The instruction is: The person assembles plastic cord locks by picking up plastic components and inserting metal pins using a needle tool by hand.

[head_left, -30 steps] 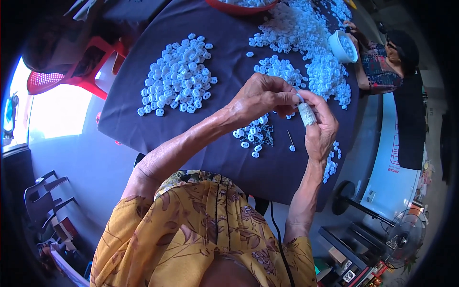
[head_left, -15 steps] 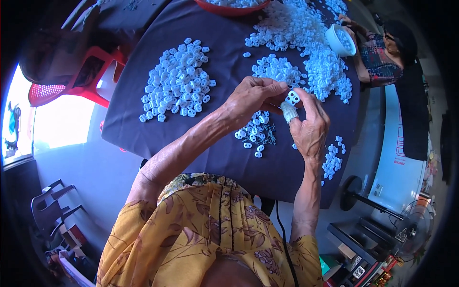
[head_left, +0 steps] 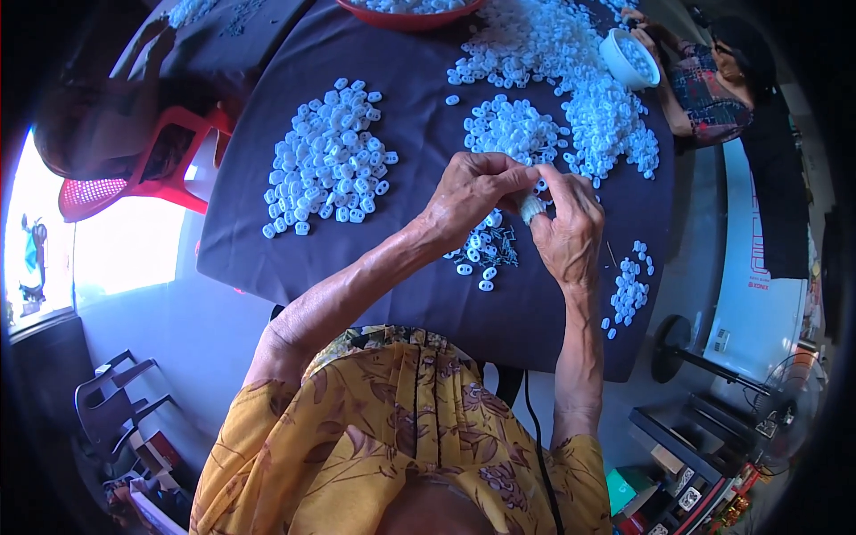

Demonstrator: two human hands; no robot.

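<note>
My left hand (head_left: pixel 474 194) and my right hand (head_left: pixel 571 234) meet above the table, thumbs and fingertips pinched together. Between them is a small white two-hole plastic piece (head_left: pixel 540 185), mostly covered by the fingers. A pale wrapping (head_left: pixel 530 209) covers one finger of my right hand. Just beneath my hands lie several loose white two-hole pieces (head_left: pixel 486 285) beside a little heap of thin dark slivers (head_left: pixel 501 248), too small to make out. Beyond my fingers sits a pile of white pieces (head_left: pixel 510 129); a larger pile (head_left: pixel 325 160) lies to the left.
A dark cloth (head_left: pixel 401 308) covers the table. Smaller white parts (head_left: pixel 629 292) lie at its right edge. Farther off are a big white heap (head_left: pixel 535 40), a white bowl (head_left: pixel 631 61) and a red basin (head_left: pixel 410 18). A co-worker (head_left: pixel 704 94) sits at far right; a red chair (head_left: pixel 178 160) stands left.
My fingertips have drawn together over the white two-hole piece, whose face showed plainly before between my right fingers. The whole view has shifted slightly.
</note>
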